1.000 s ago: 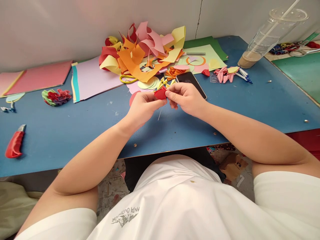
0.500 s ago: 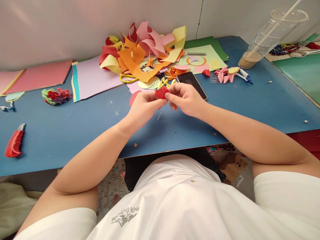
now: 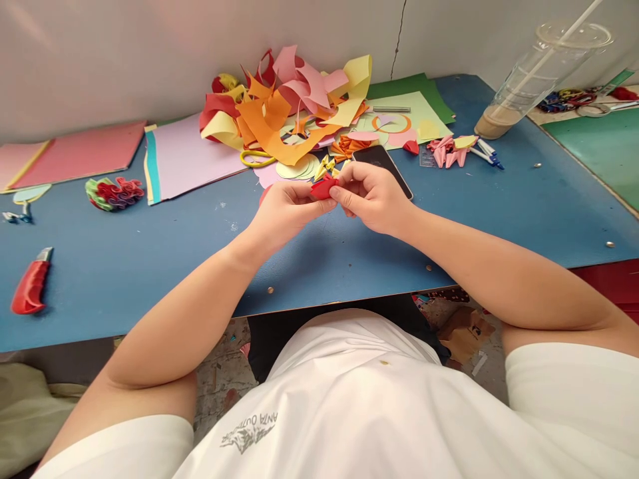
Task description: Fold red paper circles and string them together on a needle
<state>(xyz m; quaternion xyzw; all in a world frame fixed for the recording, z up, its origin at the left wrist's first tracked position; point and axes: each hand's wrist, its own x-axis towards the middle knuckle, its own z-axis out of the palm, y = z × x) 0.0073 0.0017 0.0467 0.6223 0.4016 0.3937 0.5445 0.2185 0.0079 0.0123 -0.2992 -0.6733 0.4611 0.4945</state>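
Observation:
A small folded piece of red paper (image 3: 324, 187) is pinched between my two hands above the blue table. My left hand (image 3: 286, 211) grips its left side, thumb along the near edge. On the other side, my right hand (image 3: 373, 198) closes thumb and forefinger on it. Just beyond the fingers lie folded yellow paper pieces (image 3: 325, 166) and a stack of pale yellow paper circles (image 3: 298, 167). A black phone (image 3: 382, 159) is partly covered by my right hand. Yellow-handled scissors (image 3: 256, 158) lie farther left, mostly under scraps.
Orange, pink and yellow paper scraps (image 3: 269, 116) are heaped against the wall. A red utility knife (image 3: 30, 286) lies at the left. A tall clear cup (image 3: 524, 83) with a straw stands at the back right, near pink folded pieces (image 3: 446, 152). Lilac sheets (image 3: 200, 156) lie back left.
The red paper has turned slightly in my fingers and now shows a more layered, ridged edge. A thin thread-like line seen below my hands no longer shows. Both hands stay nearly in place.

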